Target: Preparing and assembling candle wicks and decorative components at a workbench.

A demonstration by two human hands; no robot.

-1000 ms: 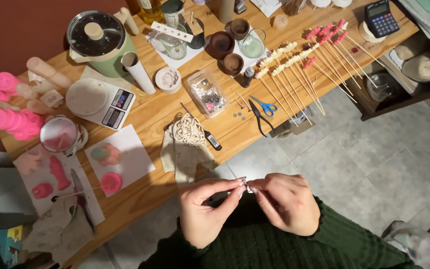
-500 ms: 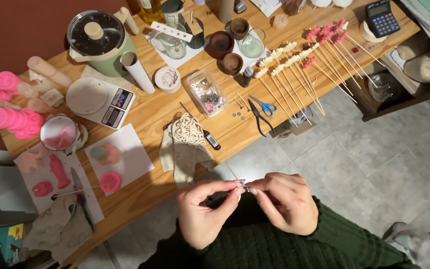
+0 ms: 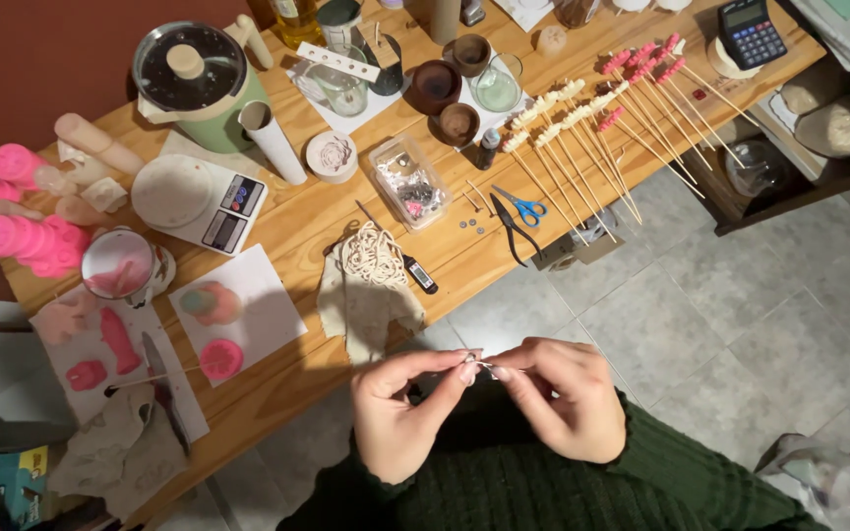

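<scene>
Two hands pinch one tiny pale piece (image 3: pixel 484 366), looks like a bit of wick or a small metal tab, honestly too small to tell. It sits right between the fingertips, and its long axis seems to run sideways from one hand to the other, roughly level. Left hand (image 3: pixel 400 413) has thumb and forefinger closed together on its left end, right hand (image 3: pixel 561 398) is pinched shut on the right end, so the fingertips nearly touch. All this hovers over the lap, just off the near edge of the wooden table (image 3: pixel 297 231). On that table, closest to the hands, there's a beige cloth (image 3: pixel 361 310) hanging over the edge with a coil of cord (image 3: pixel 371 258) on it, and blue-handled scissors (image 3: pixel 521 208) a bit further in.
</scene>
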